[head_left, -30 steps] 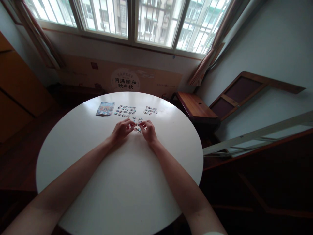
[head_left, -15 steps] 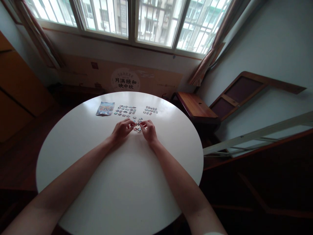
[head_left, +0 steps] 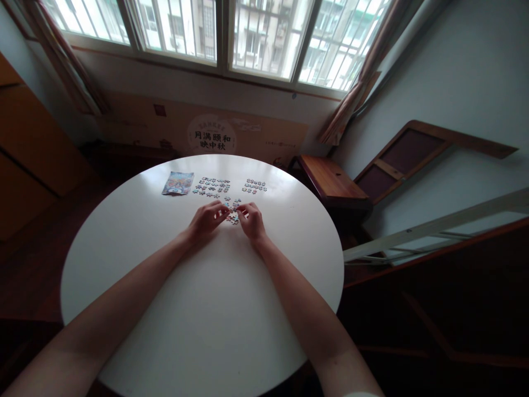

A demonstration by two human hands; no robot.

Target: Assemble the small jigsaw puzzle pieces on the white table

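Note:
Both my hands rest on a round white table (head_left: 198, 325), fingertips meeting over a small cluster of joined jigsaw pieces (head_left: 233, 218). My left hand (head_left: 206, 219) has its fingers curled and pinched at the cluster's left side. My right hand (head_left: 251, 220) is curled the same way at the right side, fingertips pressed on a piece. Whether a loose piece lies between the fingers is too small to tell. Beyond the hands lie two groups of loose puzzle pieces (head_left: 212, 187), (head_left: 254, 186), and a small printed picture card (head_left: 178, 183) at the far left.
A wooden bench (head_left: 330, 182) stands past the table's far right edge, with a framed panel (head_left: 405, 157) leaning on the wall. Windows with curtains run behind. A wooden cabinet (head_left: 28, 143) is at the left. A white rail (head_left: 433, 226) crosses at right.
Hardly anything has changed; my fingertips shifted very slightly over the cluster, and both arms stay in place.

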